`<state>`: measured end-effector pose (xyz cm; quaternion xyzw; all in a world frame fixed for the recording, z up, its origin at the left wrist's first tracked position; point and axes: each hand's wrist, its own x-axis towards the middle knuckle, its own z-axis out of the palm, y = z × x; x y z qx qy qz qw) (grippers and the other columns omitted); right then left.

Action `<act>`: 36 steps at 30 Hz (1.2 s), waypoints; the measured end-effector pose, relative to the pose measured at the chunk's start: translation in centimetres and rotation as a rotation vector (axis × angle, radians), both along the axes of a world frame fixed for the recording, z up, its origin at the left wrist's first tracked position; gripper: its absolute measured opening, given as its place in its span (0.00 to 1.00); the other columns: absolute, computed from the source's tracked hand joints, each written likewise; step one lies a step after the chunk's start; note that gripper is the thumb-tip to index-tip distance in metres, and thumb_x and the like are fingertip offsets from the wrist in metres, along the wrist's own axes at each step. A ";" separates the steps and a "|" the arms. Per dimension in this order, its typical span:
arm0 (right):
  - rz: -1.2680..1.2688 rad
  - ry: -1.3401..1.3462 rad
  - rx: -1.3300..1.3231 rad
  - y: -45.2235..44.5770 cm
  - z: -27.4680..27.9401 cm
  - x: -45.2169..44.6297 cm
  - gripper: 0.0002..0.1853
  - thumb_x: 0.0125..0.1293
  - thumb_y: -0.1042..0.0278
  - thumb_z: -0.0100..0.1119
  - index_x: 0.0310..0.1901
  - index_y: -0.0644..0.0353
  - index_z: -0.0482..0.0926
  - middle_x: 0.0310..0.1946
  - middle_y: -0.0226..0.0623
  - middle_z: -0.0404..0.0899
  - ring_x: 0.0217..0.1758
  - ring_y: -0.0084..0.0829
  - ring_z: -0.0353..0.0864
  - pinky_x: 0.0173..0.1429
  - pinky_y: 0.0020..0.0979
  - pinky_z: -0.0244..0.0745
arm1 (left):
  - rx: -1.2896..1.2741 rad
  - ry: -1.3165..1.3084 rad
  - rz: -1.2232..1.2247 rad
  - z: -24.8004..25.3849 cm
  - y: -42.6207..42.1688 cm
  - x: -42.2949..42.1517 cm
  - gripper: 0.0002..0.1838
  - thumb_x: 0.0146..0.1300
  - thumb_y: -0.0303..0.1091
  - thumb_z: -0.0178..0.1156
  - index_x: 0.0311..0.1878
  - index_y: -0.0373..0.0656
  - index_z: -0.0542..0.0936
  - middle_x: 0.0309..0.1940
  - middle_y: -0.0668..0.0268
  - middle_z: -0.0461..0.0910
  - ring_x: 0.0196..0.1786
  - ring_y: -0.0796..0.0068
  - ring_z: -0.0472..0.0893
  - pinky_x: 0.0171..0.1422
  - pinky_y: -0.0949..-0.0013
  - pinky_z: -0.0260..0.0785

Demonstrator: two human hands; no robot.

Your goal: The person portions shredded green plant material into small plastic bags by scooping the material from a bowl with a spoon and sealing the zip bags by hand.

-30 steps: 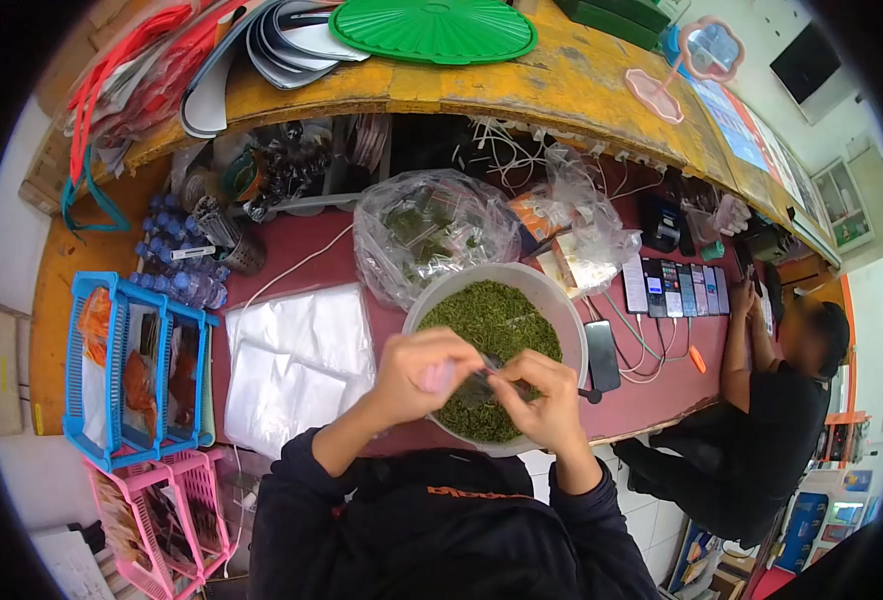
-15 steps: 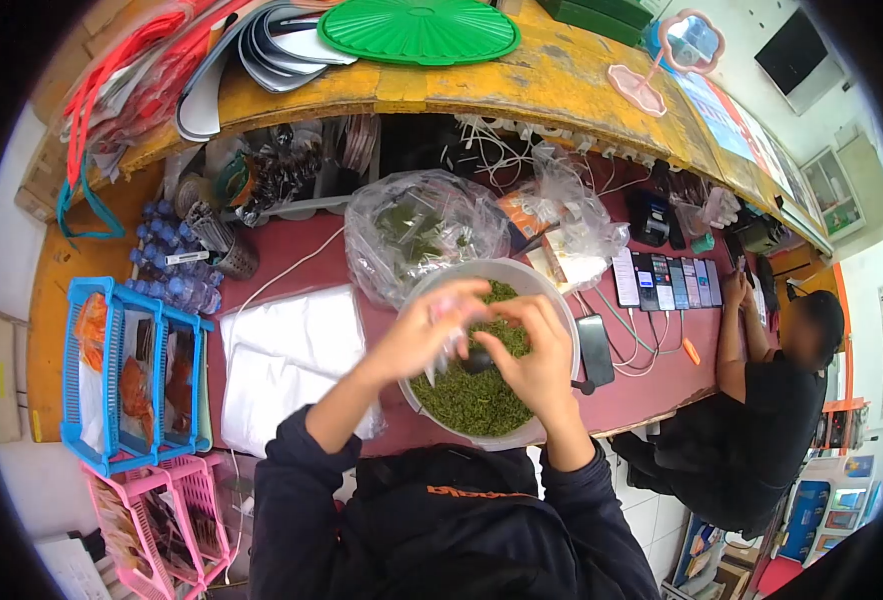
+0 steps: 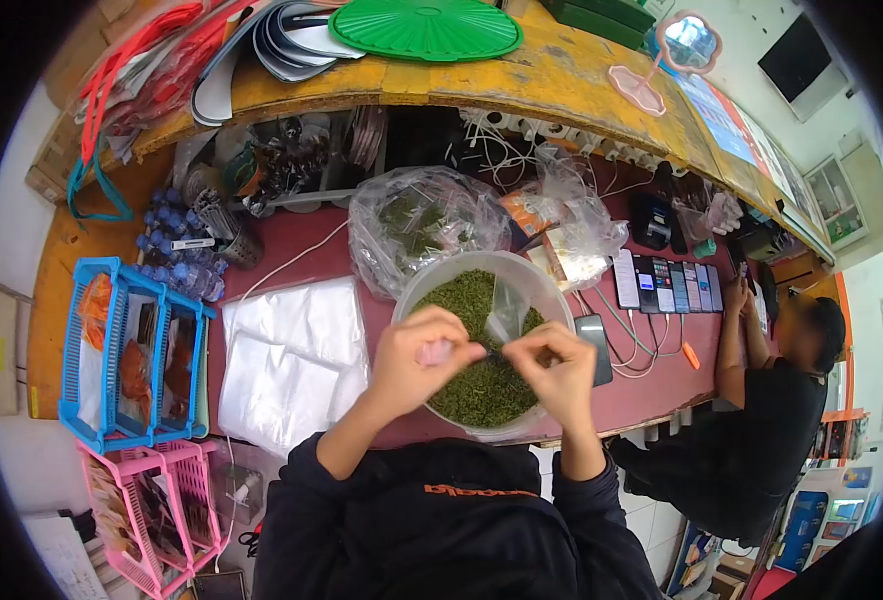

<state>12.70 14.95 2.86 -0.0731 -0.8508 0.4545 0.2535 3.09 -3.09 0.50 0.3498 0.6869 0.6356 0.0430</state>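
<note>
A white plastic tub (image 3: pixel 417 297) holds finely cut dried green leaves (image 3: pixel 467 293). Above it, a small clear plastic bag (image 3: pixel 507 308) hangs between my hands. My left hand (image 3: pixel 422 352) is closed, thumb and finger pinching the bag's near edge; something pinkish shows in its curled fingers, too unclear to name. My right hand (image 3: pixel 554 372) pinches the same edge from the other side, its fingertips close to the left ones. A bit of dark shows between the fingertips, and I cannot tell what it is. Behind the tub sits a large clear bag (image 3: pixel 427 225) with more green leaves inside.
Stacked clear plastic bags (image 3: pixel 292 360) lie left of the tub. Blue baskets (image 3: pixel 140 350) and a pink basket (image 3: pixel 152 510) stand farther left. A dark phone (image 3: pixel 594 350) lies right of the tub, with several phones (image 3: pixel 667 287) beyond. A person (image 3: pixel 752 430) sits at right.
My hands have come lower and toward me, and both now pinch the small bag's edge. The black spoon seen in the tub before no longer shows clearly.
</note>
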 end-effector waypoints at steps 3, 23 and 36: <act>0.215 -0.087 -0.280 -1.0 -0.3 0.8 0.06 0.57 0.80 0.69 0.28 0.62 0.80 0.25 0.26 0.78 0.26 0.14 0.76 0.29 0.19 0.68 | -0.093 0.020 -0.130 1.5 0.7 1.5 0.04 0.59 0.26 0.68 0.34 0.36 0.82 0.27 0.61 0.78 0.30 0.69 0.79 0.34 0.70 0.68; 0.201 -0.369 -0.127 1.7 0.3 2.0 0.12 0.55 0.82 0.68 0.43 0.66 0.82 0.22 0.39 0.76 0.23 0.31 0.78 0.31 0.29 0.73 | -0.709 0.408 -0.233 -1.6 -0.5 -3.6 0.23 0.53 0.51 0.70 0.52 0.57 0.81 0.25 0.63 0.81 0.30 0.57 0.82 0.33 0.58 0.72; 0.114 -0.521 0.724 1.9 -5.9 1.4 0.07 0.57 0.63 0.67 0.37 0.52 0.86 0.37 0.38 0.78 0.43 0.39 0.81 0.43 0.38 0.75 | -0.381 0.445 0.150 -0.5 -0.9 -2.6 0.28 0.41 0.38 0.80 0.49 0.42 0.84 0.37 0.64 0.82 0.35 0.70 0.84 0.39 0.70 0.75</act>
